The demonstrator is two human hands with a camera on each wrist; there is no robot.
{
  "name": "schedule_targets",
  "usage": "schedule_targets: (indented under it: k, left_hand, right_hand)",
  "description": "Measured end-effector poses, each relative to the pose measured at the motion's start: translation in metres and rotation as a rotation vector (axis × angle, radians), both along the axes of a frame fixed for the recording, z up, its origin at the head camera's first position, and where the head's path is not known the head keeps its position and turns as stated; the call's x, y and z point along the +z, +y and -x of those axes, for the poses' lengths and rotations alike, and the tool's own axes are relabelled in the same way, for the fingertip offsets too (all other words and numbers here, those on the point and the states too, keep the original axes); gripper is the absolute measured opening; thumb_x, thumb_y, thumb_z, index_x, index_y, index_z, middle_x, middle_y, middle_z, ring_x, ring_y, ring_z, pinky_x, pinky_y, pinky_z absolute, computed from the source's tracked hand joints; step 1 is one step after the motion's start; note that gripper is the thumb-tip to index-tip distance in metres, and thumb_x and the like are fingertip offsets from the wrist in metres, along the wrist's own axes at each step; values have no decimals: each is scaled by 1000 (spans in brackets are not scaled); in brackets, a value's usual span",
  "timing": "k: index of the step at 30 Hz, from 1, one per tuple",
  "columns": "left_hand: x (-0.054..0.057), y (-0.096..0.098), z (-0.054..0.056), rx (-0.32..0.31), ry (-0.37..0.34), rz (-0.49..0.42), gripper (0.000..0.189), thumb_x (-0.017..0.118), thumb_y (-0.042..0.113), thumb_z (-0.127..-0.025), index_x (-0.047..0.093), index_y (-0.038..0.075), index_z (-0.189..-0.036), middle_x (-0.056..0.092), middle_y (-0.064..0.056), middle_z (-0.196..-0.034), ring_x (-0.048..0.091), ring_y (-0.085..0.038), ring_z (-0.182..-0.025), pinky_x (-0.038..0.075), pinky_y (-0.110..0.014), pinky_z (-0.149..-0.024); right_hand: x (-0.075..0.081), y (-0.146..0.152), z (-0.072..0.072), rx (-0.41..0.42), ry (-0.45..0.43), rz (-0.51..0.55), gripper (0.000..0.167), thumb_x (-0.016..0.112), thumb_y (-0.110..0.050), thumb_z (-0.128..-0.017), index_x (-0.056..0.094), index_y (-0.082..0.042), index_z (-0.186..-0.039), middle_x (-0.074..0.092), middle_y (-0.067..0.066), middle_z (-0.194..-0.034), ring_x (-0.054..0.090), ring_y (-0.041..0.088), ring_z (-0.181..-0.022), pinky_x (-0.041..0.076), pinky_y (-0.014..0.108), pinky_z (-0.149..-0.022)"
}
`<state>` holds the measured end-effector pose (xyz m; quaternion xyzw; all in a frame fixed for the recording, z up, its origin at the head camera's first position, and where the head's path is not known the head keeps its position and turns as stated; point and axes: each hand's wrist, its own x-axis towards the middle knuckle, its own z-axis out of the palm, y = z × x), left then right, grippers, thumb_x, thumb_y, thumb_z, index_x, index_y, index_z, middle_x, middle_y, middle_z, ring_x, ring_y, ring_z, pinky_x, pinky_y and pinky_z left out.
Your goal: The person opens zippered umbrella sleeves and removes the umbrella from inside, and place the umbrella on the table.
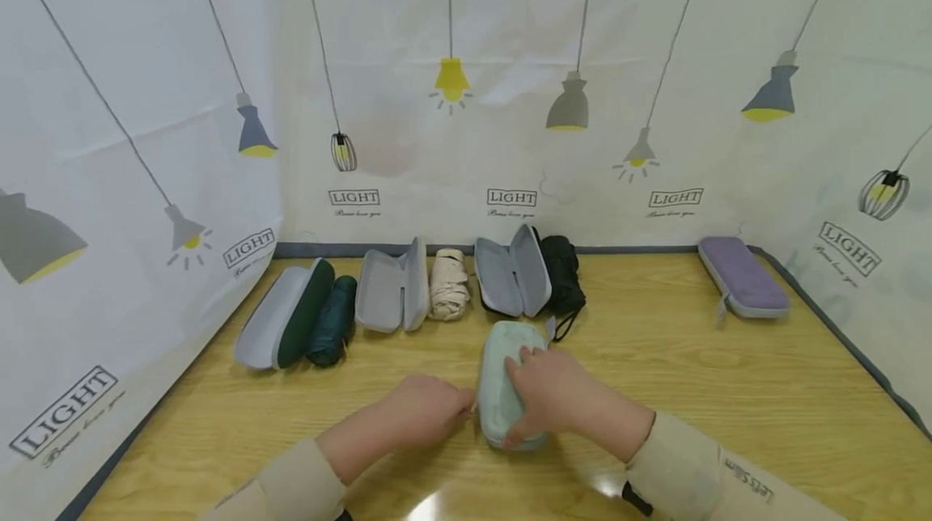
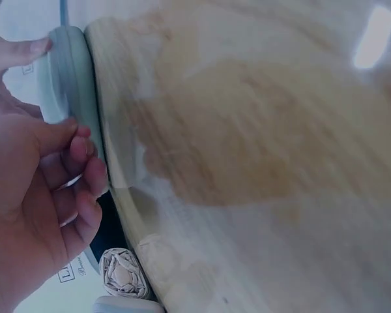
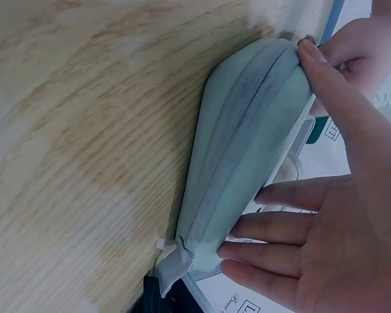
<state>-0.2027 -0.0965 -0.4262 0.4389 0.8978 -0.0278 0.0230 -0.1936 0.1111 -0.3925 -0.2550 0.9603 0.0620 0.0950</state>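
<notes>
A mint-green zip case (image 1: 498, 391) lies closed on the wooden table, its long side running away from me. My left hand (image 1: 431, 408) is at the case's left side, thumb and forefinger pinching the small zipper pull (image 1: 474, 407) at the seam. Across the lid rests my right hand (image 1: 553, 393), thumb at the near end and fingers spread over the top. The right wrist view shows these fingers (image 3: 274, 226) nearly straight against the case, with the zipper seam (image 3: 238, 124) along its side and a fabric tab (image 3: 174, 264) at the far end.
Along the back stand an open dark green case (image 1: 302, 315), a teal folded umbrella (image 1: 332, 323), an open grey case (image 1: 382, 290), a beige folded umbrella (image 1: 449, 286), another open case (image 1: 502, 274) and a black folded umbrella (image 1: 562, 274). A closed purple case (image 1: 743, 274) lies back right.
</notes>
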Motion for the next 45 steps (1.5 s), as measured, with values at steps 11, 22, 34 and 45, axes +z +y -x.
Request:
schedule_targets:
  k: [11,22,34,45]
  left_hand:
    - [12,2,-12,-102,-87,34,14,63,25,-96,57,22,-84,53,13,-65,46,-1,-54,41,-24,-49]
    - [17,10,-16,-217,-45,69,9,65,24,-95,61,21,-87,53,11,-62,39,-2,-49,36,-22,-45]
    - [20,21,1,-148,-253,-66,16,66,35,-93,65,23,-82,54,17,-67,46,3,-57,39,-16,-54]
    - [10,41,48,419,-351,-378,17,69,33,-92,63,17,-94,60,5,-81,56,-11,-68,46,-28,-59]
  right_hand:
    - [1,-1,5,4,-3,-25,113,69,-83,-58,55,-3,-137,55,22,-133,55,34,-119,47,46,-94]
    - [2,-6,4,5,5,-27,113,69,-83,-58,55,-2,-137,55,22,-133,54,34,-122,47,44,-94]
    - [-4,1,4,49,70,-12,110,68,-82,-60,57,-1,-134,57,24,-129,58,35,-113,48,50,-89]
    - [-6,2,2,83,128,-23,108,67,-84,-59,60,-4,-131,61,20,-123,61,31,-103,50,46,-81]
